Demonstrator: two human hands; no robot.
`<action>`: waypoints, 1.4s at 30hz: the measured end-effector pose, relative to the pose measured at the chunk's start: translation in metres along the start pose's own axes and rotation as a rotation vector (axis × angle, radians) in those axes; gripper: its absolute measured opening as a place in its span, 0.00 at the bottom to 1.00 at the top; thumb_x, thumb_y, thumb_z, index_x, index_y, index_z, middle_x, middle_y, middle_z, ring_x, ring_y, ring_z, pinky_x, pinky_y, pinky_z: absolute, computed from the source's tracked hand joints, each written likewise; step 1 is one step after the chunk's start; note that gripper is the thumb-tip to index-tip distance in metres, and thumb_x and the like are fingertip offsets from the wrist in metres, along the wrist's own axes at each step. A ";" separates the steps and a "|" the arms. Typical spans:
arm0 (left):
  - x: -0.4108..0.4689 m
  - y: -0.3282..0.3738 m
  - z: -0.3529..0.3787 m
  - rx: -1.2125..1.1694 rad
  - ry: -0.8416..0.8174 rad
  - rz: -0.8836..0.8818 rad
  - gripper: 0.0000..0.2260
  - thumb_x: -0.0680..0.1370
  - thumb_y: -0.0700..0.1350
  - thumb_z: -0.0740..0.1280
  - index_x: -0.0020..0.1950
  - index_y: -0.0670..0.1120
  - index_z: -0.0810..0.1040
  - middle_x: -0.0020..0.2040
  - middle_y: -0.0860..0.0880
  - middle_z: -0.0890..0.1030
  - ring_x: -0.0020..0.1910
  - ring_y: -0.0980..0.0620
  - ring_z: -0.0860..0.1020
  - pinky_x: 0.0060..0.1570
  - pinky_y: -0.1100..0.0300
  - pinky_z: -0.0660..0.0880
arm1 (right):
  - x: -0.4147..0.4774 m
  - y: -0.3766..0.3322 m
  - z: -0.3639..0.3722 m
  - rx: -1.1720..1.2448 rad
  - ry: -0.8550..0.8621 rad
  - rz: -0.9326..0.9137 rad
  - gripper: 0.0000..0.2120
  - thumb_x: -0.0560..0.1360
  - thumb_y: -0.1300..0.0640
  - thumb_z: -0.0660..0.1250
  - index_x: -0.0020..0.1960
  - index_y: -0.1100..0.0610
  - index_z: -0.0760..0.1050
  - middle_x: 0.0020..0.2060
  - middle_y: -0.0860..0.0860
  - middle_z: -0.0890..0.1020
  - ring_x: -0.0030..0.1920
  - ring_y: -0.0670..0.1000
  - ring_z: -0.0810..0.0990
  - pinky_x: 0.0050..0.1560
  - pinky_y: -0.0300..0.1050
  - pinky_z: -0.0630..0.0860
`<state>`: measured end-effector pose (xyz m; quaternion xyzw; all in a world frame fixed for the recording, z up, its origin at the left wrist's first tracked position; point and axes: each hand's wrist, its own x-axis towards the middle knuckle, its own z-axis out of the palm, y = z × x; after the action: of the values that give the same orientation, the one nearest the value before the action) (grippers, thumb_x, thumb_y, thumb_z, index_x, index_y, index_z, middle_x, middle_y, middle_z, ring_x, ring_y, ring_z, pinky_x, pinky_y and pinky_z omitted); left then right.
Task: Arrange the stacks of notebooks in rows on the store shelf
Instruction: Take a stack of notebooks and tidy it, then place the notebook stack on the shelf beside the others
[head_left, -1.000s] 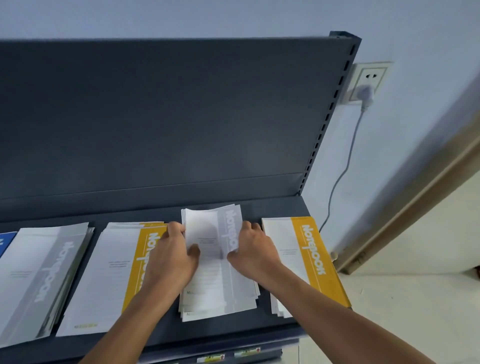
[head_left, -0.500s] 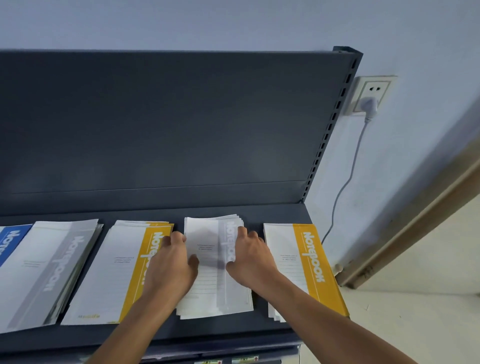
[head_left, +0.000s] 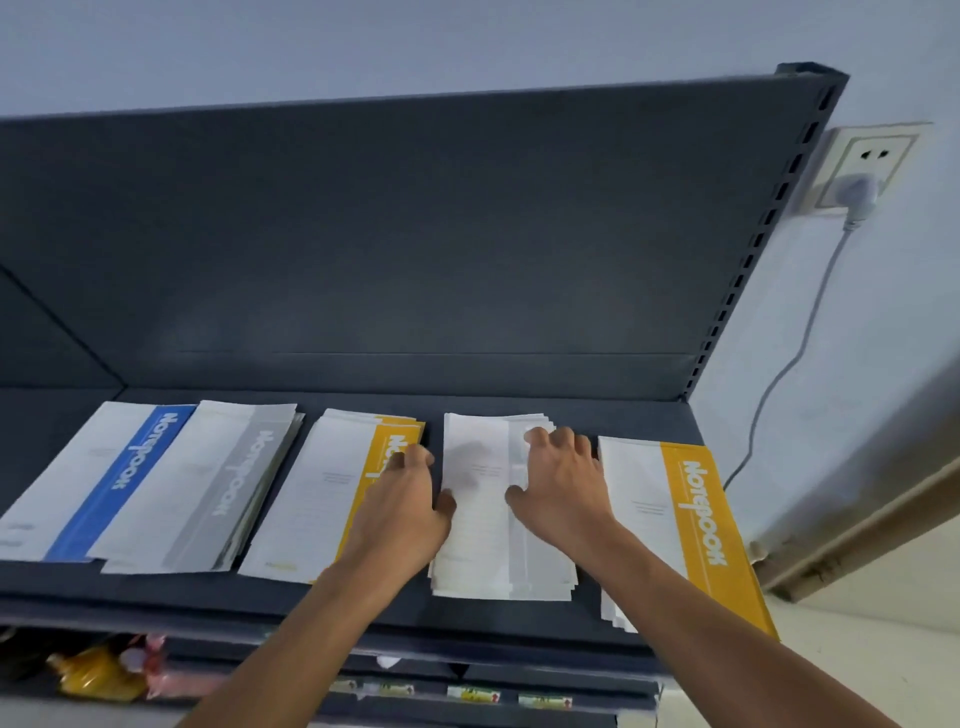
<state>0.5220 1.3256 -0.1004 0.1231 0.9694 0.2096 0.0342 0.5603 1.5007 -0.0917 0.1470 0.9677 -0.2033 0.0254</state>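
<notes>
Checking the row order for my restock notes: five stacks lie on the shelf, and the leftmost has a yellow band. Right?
Not quite. The head view shows five stacks on the shelf, but the leftmost stack has a blue band, not yellow.

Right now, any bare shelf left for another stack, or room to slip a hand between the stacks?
Free: the dark strip of shelf behind the stacks along the back panel, the far left corner, and the narrow front lip.

Crowded: the row. The blue stack and grey stack overlap. The left hand and right hand flank the middle stack, filling the gaps to both yellow stacks.
</notes>
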 end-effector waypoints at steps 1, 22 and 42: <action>0.000 -0.005 -0.005 -0.009 0.017 -0.001 0.20 0.79 0.51 0.67 0.68 0.47 0.67 0.63 0.48 0.76 0.53 0.46 0.80 0.45 0.55 0.74 | 0.002 -0.006 -0.001 0.003 0.008 -0.017 0.27 0.74 0.52 0.69 0.70 0.56 0.67 0.65 0.55 0.71 0.65 0.57 0.68 0.63 0.50 0.72; -0.072 -0.247 -0.171 -0.093 0.269 -0.447 0.17 0.80 0.52 0.65 0.67 0.52 0.67 0.57 0.54 0.77 0.47 0.53 0.79 0.49 0.53 0.78 | -0.004 -0.303 0.065 0.038 -0.168 -0.744 0.21 0.79 0.50 0.65 0.70 0.51 0.68 0.66 0.51 0.71 0.66 0.53 0.70 0.58 0.49 0.73; -0.183 -0.565 -0.320 -0.091 0.456 -0.650 0.06 0.80 0.51 0.63 0.54 0.51 0.72 0.51 0.53 0.77 0.47 0.51 0.77 0.48 0.49 0.78 | -0.057 -0.666 0.213 0.072 -0.323 -1.062 0.15 0.79 0.48 0.65 0.65 0.49 0.71 0.60 0.47 0.73 0.56 0.49 0.75 0.52 0.44 0.75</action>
<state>0.5345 0.6539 -0.0415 -0.2415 0.9303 0.2524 -0.1118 0.4165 0.8174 -0.0233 -0.3932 0.8851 -0.2411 0.0623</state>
